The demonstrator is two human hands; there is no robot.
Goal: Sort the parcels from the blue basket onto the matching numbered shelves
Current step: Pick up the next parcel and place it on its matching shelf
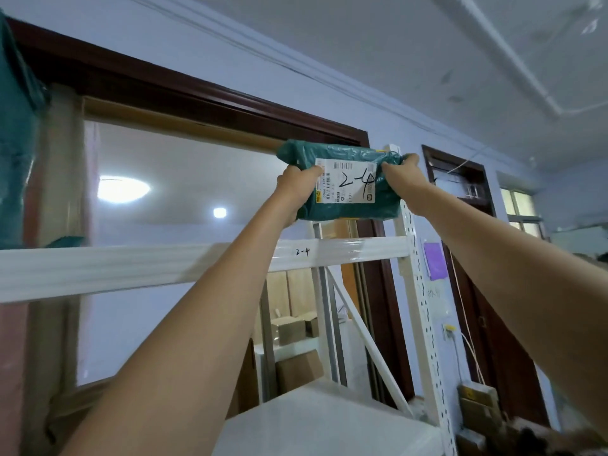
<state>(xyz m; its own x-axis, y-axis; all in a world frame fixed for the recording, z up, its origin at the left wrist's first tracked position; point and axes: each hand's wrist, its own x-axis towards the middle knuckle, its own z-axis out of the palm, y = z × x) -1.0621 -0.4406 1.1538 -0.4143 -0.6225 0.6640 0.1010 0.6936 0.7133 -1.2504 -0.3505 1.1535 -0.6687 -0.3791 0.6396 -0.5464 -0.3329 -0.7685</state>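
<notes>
Green plastic-wrapped parcel (342, 182) marked 2-4, gripped by left hand (296, 189) and right hand (406, 179), sits above the white metal shelf beam (164, 268) labelled 2-4; release remains, basket unseen.

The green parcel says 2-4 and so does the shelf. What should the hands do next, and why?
Probably ease the green parcel forward and lower it onto the top shelf. Its label reads 2-4, matching the mark on that shelf's edge, and the left hand and right hand hold it just above the shelf.

green parcels (342, 184): 2 (one at left edge) | hands (297, 185): 2 | white shelf beams (164, 264): 1
</notes>
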